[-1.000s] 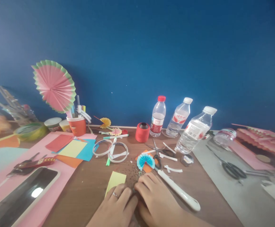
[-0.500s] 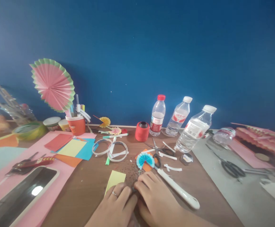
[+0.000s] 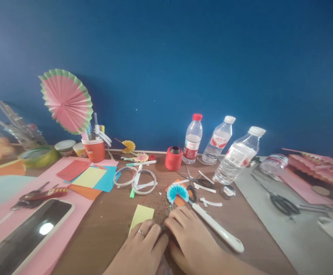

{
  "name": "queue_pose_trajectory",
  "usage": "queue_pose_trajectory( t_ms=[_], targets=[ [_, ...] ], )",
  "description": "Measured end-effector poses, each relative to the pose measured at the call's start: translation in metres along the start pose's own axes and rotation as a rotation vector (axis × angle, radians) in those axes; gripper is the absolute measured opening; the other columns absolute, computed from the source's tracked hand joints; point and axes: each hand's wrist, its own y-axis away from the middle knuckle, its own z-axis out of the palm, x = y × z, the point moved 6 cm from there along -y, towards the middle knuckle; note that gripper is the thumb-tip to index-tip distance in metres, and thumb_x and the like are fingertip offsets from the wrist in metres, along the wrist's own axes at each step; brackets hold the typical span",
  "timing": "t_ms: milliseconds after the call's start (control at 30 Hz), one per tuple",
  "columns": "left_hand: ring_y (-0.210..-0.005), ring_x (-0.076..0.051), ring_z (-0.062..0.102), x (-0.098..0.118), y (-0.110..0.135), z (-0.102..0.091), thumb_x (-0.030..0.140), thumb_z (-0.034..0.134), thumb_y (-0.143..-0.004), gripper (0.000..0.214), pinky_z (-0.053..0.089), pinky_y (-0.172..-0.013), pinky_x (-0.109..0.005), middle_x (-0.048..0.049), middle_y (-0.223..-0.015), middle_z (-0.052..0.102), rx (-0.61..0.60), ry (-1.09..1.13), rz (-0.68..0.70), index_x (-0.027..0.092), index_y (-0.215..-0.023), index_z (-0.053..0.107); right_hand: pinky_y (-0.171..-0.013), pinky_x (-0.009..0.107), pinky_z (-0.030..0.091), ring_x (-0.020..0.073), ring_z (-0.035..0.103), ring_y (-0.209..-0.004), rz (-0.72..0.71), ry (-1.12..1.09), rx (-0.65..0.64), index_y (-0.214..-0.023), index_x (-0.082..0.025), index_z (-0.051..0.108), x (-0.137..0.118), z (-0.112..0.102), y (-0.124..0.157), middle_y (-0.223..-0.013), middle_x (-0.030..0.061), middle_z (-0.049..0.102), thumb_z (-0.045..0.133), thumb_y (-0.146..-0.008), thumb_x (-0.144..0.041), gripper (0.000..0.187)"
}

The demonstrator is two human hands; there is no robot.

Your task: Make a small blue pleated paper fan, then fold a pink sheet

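My left hand [image 3: 142, 248], with a ring on one finger, and my right hand [image 3: 187, 240] rest together on the wooden table at the bottom centre. Their fingertips meet and pinch something small and dark that I cannot make out. Under my left fingers lies a yellow paper piece [image 3: 141, 214]. Dark specks are scattered just ahead of my fingers. A small blue pleated paper fan [image 3: 176, 192] on orange paper sits beyond my right hand. A white-handled tool [image 3: 216, 228] lies right of my right hand, close to it.
Three water bottles [image 3: 192, 139] and a red thread spool [image 3: 173, 157] stand at the back. A red cup [image 3: 96, 149] holds pens and a big pink fan. Coloured papers, tape rings [image 3: 134, 178], scissors [image 3: 283, 204] and a phone [image 3: 31, 235] surround the hands.
The view has shifted slightly, so everything sits a little further right. My hands stay pressed together in the same spot.
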Motion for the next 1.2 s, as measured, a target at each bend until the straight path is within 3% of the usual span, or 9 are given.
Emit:
queue_pose_trajectory(
  t_ms=[1200],
  targets=[
    [-0.105, -0.025, 0.045, 0.0018, 0.0012, -0.0036, 0.028, 0.046, -0.083, 0.025, 0.039, -0.087, -0.041, -0.0051, -0.107, 0.054, 0.026, -0.025, -0.01, 0.025, -0.105, 0.055, -0.072, 0.033, 0.035, 0.0191, 0.042, -0.086, -0.006, -0.001, 0.016, -0.082, -0.018, 0.051, -0.0003, -0.0009, 0.0004, -0.091, 0.0029, 0.051, 0.051, -0.074, -0.017, 0.008]
  ],
)
